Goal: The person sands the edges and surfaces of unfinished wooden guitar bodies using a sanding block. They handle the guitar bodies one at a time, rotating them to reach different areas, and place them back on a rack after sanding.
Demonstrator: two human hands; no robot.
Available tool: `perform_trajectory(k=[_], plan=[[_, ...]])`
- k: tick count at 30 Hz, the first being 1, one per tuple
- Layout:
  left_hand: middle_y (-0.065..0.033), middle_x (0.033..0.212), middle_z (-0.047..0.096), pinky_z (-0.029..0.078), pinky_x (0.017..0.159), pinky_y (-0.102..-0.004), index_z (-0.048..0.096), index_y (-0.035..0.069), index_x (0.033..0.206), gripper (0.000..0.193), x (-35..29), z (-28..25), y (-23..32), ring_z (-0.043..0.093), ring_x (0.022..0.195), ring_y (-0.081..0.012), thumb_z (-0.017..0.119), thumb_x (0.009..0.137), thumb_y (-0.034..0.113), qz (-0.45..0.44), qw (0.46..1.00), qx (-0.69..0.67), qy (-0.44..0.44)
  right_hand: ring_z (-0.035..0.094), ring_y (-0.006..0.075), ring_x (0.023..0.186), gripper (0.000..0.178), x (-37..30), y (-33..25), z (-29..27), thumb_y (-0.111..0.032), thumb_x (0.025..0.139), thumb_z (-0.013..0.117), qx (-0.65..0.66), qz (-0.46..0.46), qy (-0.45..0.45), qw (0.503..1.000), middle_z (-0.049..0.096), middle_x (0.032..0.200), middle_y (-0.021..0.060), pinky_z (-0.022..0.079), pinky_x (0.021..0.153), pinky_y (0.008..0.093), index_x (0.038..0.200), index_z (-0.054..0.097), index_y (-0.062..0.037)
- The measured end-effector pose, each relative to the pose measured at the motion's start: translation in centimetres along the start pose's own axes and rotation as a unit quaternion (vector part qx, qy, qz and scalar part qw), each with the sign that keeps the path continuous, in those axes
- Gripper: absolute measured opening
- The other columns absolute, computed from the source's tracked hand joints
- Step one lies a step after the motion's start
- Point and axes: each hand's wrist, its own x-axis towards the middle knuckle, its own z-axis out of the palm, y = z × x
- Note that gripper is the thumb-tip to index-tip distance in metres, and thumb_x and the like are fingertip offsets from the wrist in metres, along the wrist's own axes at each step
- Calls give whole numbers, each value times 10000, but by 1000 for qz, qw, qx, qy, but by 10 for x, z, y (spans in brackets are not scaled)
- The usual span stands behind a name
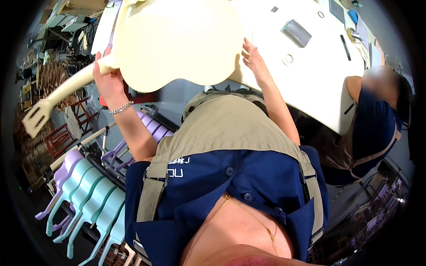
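Cream guitar between hands: left hand grasping neck, fingers beside body; right hand near opposite edge, fingers loosely spread.

The guitar body is lying between the left hand and right hand; rightward, a block is resting on the table; racked parts are sitting lower left.

Room at right
Passage is barred by the cream guitar body; a gap is left between right hand and grey block.
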Motion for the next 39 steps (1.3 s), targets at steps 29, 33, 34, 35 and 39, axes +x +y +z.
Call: perform_trajectory(k=[29, 33, 34, 35, 39], plan=[[-212, 1155, 537, 535, 815, -394, 376, -41, 1322, 472, -73, 48, 5, 575, 1036, -277, 466, 958, 245, 30, 999, -7, -45, 322, 252, 1308, 763, -3, 35, -7, -605, 901, 224, 277, 91, 131, 948, 325, 1432, 126, 259, 1078, 363, 1402, 264, -31], [-173, 1105, 596, 491, 875, -421, 495, 2, 1162, 389, -60, 40, -9, 583, 1036, -299, 547, 910, 294, 25, 996, -62, -62, 461, 254, 1185, 673, 8, 97, -71, -379, 829, 662, 308, -5, -88, 947, 485, 1287, 115, 330, 1023, 399, 1338, 374, -46], [-166, 1097, 603, 479, 889, -431, 499, 11, 1156, 399, -60, 42, -13, 582, 1037, -306, 556, 900, 311, 36, 988, -106, -109, 488, 246, 1142, 680, 11, 98, -79, -319, 794, 706, 254, 11, -59, 965, 510, 1245, 111, 350, 1003, 397, 1324, 388, -34], [-160, 1089, 610, 468, 904, -441, 502, 20, 1150, 409, -61, 46, -16, 581, 1038, -313, 565, 890, 328, 46, 975, -147, -158, 515, 239, 1099, 693, 11, 94, -81, -260, 758, 749, 200, 25, -29, 979, 536, 1204, 106, 370, 984, 394, 1309, 402, -23], [-204, 1075, 608, 453, 926, -451, 515, 34, 1117, 417, -60, 47, -18, 574, 1056, -318, 604, 858, 347, 106, 953, -166, -232, 466, 245, 1170, 805, 0, 92, -87, -185, 677, 790, 180, -21, -77, 980, 483, 1270, 128, 350, 1003, 405, 1330, 362, 10]])
